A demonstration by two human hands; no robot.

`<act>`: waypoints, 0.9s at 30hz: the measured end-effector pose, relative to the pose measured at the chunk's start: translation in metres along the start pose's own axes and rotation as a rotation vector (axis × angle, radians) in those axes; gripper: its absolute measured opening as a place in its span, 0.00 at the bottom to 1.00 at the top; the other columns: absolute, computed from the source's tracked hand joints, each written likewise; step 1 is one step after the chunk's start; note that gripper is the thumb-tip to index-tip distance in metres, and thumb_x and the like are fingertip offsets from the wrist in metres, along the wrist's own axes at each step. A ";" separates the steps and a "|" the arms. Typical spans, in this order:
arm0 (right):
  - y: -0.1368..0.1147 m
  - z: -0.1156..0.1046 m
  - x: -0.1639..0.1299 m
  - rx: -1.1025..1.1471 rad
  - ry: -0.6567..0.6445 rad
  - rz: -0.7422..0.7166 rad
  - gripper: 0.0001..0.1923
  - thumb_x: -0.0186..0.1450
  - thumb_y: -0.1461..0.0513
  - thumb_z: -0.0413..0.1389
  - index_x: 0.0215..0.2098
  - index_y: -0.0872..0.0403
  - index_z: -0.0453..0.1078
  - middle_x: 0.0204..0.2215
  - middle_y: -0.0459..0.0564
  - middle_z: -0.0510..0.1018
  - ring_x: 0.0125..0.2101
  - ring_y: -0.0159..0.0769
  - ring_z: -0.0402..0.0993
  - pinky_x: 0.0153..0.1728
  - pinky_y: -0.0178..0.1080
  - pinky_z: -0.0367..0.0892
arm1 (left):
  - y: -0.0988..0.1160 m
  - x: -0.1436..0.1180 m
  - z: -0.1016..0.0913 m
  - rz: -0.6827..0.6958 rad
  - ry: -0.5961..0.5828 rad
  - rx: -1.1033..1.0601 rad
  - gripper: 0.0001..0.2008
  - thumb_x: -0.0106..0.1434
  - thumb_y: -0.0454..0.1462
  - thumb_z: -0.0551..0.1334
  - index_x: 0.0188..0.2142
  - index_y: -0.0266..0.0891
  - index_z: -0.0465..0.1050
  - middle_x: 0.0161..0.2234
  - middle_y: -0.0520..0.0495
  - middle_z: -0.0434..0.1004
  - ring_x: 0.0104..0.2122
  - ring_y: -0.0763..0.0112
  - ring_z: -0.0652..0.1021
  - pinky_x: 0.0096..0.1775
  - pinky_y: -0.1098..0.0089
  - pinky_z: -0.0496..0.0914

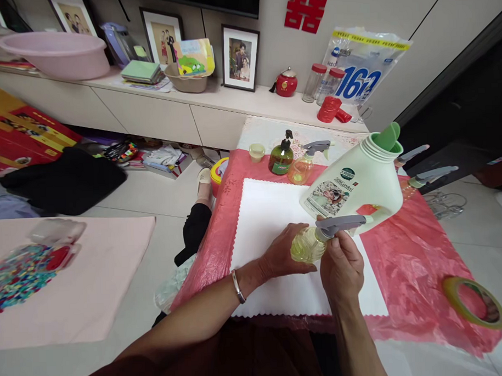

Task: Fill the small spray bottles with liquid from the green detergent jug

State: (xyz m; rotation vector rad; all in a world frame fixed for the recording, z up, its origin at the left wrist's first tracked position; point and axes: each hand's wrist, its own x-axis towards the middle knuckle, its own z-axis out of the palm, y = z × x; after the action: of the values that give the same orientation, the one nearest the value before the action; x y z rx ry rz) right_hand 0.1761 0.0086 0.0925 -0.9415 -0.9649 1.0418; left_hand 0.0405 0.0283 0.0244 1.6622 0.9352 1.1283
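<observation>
The small spray bottle (308, 245) is gripped by both hands, left hand (283, 256) at nine o'clock, right hand (341, 267) closed at five o'clock, its gray sprayer head (340, 224) lying toward three o'clock.

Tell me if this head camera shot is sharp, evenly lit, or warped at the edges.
Head view: even indoor light, soft shadows; hands on the small spray bottle look sharp; the bead tray at left is smeared; straight edges bow outward, wide-angle distortion.

A home living room is shown: framed family photographs (241, 58) are lined up on a long low cabinet (149, 112) against the wall, a red paper decoration (306, 8) is stuck above, and household clutter is scattered over the tiled floor (152, 191).
</observation>
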 end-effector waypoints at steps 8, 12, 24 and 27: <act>0.004 0.006 -0.003 -0.068 0.156 -0.056 0.17 0.58 0.55 0.72 0.41 0.54 0.79 0.38 0.49 0.80 0.39 0.38 0.76 0.44 0.41 0.72 | -0.004 0.000 0.002 -0.007 0.022 0.008 0.52 0.43 0.49 0.81 0.63 0.42 0.60 0.58 0.36 0.70 0.57 0.46 0.75 0.59 0.46 0.71; 0.007 0.018 -0.009 -0.116 0.251 -0.112 0.17 0.59 0.56 0.72 0.43 0.55 0.80 0.43 0.50 0.80 0.45 0.40 0.77 0.49 0.41 0.72 | 0.000 0.001 0.002 -0.010 0.036 0.034 0.51 0.43 0.48 0.81 0.63 0.43 0.61 0.57 0.37 0.72 0.58 0.46 0.74 0.60 0.46 0.70; 0.017 0.017 -0.022 -0.269 0.354 -0.119 0.24 0.67 0.49 0.65 0.49 0.60 0.78 0.47 0.56 0.79 0.52 0.47 0.74 0.58 0.50 0.69 | -0.003 0.000 0.004 -0.008 0.046 0.015 0.52 0.43 0.48 0.80 0.63 0.40 0.60 0.58 0.35 0.71 0.58 0.44 0.74 0.60 0.45 0.71; 0.015 0.020 -0.023 -0.287 0.380 -0.142 0.21 0.67 0.50 0.66 0.47 0.59 0.78 0.47 0.55 0.79 0.49 0.43 0.75 0.56 0.46 0.69 | -0.007 -0.001 0.005 -0.022 0.040 0.019 0.53 0.43 0.50 0.80 0.64 0.41 0.59 0.58 0.35 0.70 0.58 0.43 0.75 0.60 0.44 0.71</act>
State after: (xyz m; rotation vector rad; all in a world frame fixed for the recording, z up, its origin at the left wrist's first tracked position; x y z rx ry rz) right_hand 0.1483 -0.0067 0.0807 -1.2360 -0.8575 0.5830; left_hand 0.0444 0.0287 0.0162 1.6460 0.9895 1.1447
